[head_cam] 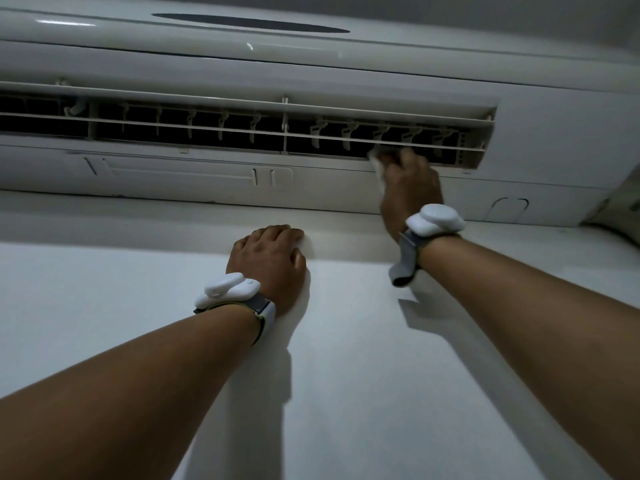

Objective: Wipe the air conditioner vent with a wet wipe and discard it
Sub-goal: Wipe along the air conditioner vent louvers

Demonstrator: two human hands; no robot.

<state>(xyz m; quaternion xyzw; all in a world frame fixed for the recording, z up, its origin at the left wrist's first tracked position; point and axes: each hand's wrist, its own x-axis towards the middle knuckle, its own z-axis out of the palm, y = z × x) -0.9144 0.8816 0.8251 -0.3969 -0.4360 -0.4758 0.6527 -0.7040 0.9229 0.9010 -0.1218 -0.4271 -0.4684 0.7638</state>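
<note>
The left hand [268,258] is lying flat and open on the white wall [104,306], holding nothing. At about one o'clock from it, the right hand [408,188] is squeezing a white wet wipe [377,168] and pressing it on the bottom edge of the air conditioner vent [242,129], near the vent's right end.

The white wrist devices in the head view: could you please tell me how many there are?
2. One white wrist device is on the left wrist, against the wall; the other is on the right wrist, below the vent.
</note>
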